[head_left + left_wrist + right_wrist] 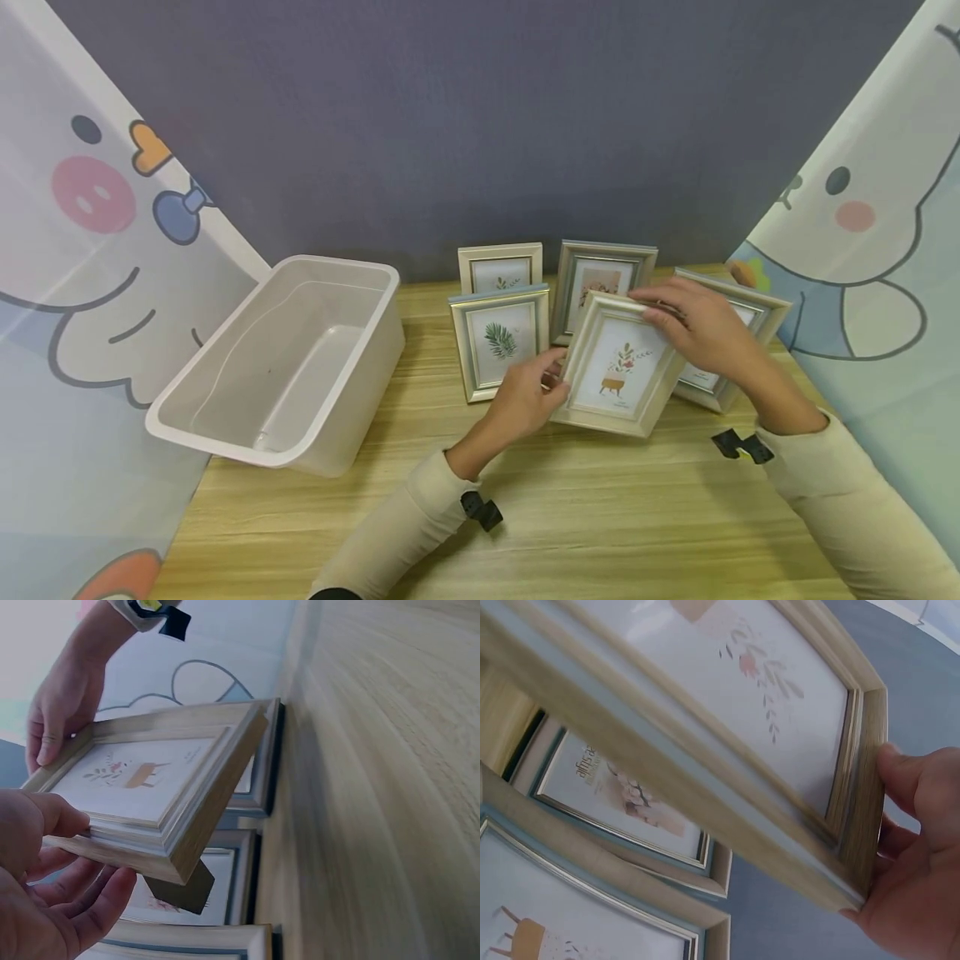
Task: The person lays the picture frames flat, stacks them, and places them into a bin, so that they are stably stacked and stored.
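Fingers of the left hand [525, 396] and right hand [701, 321] pinch the pot-print frame [618, 364]; if swung far, its stand [185, 889] (jutting behind) could topple the pink-print frame [600, 275].

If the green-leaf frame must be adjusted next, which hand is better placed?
Probably the left hand: it is nearer to the green-leaf frame. Both hands hold the cream flower frame, but the right hand is at its top right corner.
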Tool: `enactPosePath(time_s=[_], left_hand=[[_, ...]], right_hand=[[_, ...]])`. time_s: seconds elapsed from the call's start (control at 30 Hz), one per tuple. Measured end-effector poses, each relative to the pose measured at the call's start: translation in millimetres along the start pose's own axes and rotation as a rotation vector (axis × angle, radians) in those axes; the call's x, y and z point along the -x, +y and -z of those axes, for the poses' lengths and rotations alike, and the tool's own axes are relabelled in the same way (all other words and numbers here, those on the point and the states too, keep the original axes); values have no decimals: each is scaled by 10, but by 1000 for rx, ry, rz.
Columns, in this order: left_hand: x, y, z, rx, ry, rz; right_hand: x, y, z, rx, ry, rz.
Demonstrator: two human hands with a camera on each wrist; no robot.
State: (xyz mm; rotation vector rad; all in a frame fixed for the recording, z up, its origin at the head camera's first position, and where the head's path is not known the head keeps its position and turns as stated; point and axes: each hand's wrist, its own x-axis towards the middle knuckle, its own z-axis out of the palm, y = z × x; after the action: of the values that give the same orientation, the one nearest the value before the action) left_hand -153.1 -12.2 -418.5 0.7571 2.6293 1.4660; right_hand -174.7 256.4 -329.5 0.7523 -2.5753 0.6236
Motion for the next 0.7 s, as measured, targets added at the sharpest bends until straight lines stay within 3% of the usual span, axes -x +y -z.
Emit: enactPosePath(time_s=[0.27,0.7], left_hand=[[43,123,71,-29,-1,-39],[118,273,155,-165,53,-190]], right_hand=[[98,88,112,-45,1,61],[302,192,218,-187,-37,151]])
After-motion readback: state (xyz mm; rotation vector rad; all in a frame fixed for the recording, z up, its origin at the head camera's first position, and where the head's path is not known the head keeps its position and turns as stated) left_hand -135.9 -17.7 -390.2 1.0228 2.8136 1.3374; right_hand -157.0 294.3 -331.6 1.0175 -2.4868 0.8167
